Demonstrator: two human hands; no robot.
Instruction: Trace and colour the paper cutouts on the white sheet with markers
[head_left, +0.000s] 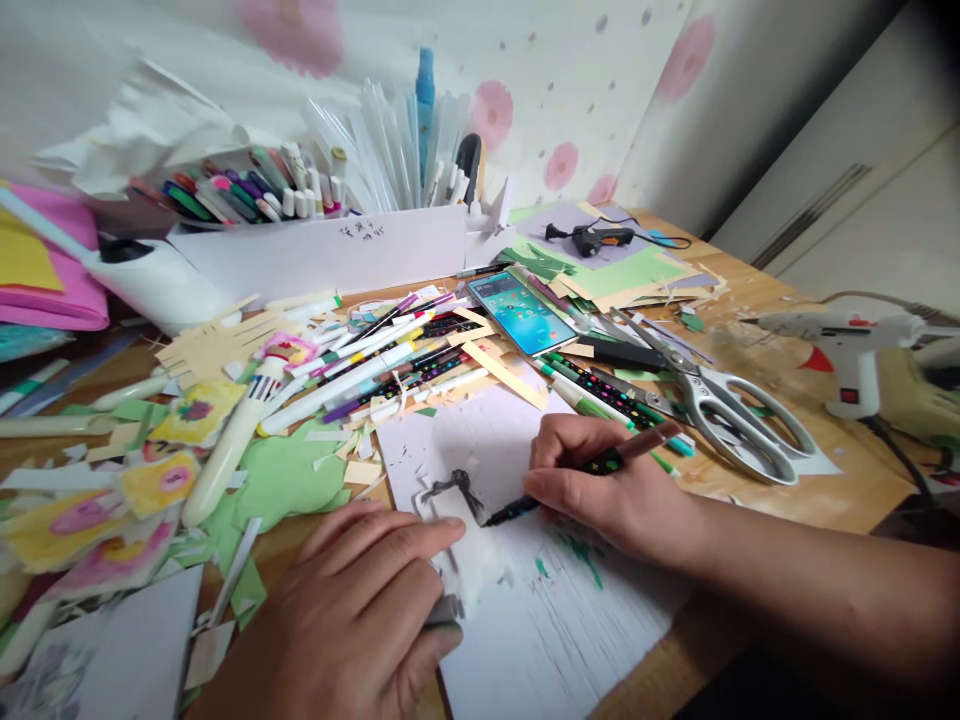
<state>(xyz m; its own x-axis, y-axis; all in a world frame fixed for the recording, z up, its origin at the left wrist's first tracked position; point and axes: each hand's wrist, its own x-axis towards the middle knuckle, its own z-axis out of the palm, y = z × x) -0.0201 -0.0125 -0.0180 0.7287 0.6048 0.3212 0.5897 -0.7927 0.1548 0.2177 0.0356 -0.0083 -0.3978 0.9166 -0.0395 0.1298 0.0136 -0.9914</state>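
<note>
A black patterned marker (606, 461) is pinched in my right hand (607, 490), its dark tip at the edge of a small white piece (457, 520) with black marks along its top. My left hand (375, 600) lies over the lower left of that piece, index finger stretched across it, the thumb and other fingers curled near a small grey object (444, 610). Beneath both hands is a white sheet (555, 640) with green and black marks. What the left fingers grip underneath is partly hidden.
Scattered markers (375, 350) and a lit phone (523, 312) lie behind the sheet. Scissors (739, 420) and a white glue gun (847, 350) are at the right. Green paper scraps (292, 470) cover the left. A white pen box (322, 250) stands at the back.
</note>
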